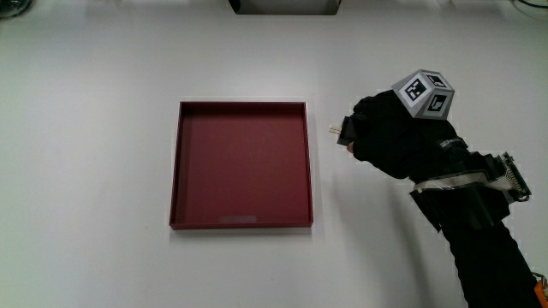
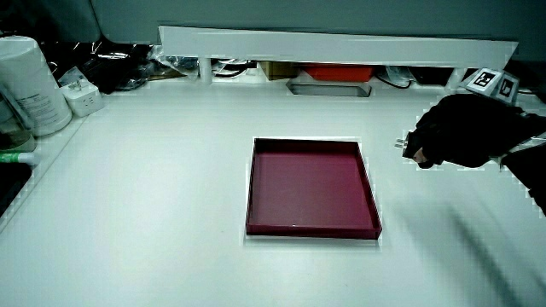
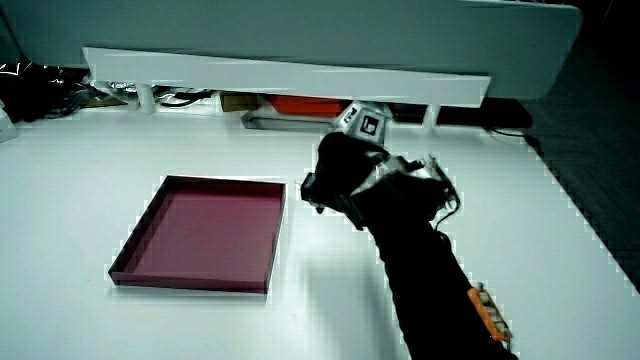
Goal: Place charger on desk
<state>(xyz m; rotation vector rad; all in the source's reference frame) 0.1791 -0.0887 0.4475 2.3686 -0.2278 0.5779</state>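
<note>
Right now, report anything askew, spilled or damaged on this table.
Nothing stands out. The red tray lies flat, square and empty. The hand is beside it, clasping a small dark charger with its prongs toward the tray.

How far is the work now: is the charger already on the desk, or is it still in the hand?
Picking up looks done: the hand is closed on the charger, whose prongs stick out toward the red tray. In hand: it hangs beside the tray, over bare desk. Left: lower the charger onto the desk and let go.
</note>
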